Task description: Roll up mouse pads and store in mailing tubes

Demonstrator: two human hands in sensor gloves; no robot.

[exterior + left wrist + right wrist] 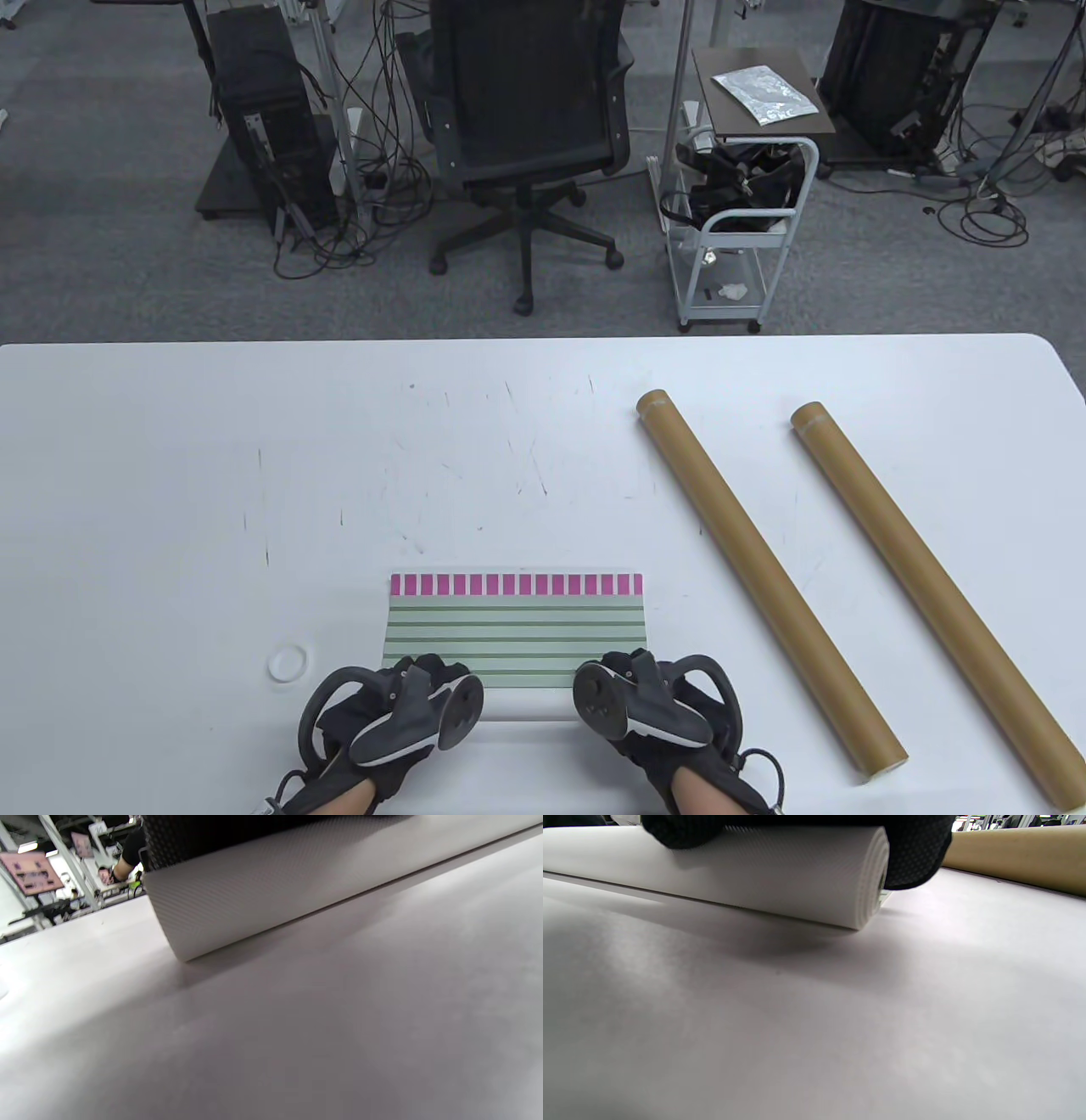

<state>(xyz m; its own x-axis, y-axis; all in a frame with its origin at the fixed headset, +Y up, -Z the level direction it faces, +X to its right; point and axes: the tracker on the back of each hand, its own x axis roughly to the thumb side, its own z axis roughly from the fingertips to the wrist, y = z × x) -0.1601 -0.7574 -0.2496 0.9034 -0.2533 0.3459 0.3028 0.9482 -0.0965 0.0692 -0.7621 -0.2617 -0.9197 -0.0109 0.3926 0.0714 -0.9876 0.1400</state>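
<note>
A mouse pad [513,624] with green stripes and a pink checked band lies flat near the table's front edge. Its near part is wound into a white roll [526,711]. My left hand [424,679] grips the roll's left end and my right hand [635,671] grips its right end. The left wrist view shows the textured white roll [254,891] under my black glove [203,836]. In the right wrist view my gloved fingers [912,853] curl over the roll's layered end [869,874]. Two brown mailing tubes [764,569] [925,594] lie slanted at the right.
A white round cap [287,662] lies on the table left of my left hand. The nearer tube [1018,853] lies just beyond the roll's right end. Behind the table [254,467] stand an office chair [526,127] and a small white cart [738,221].
</note>
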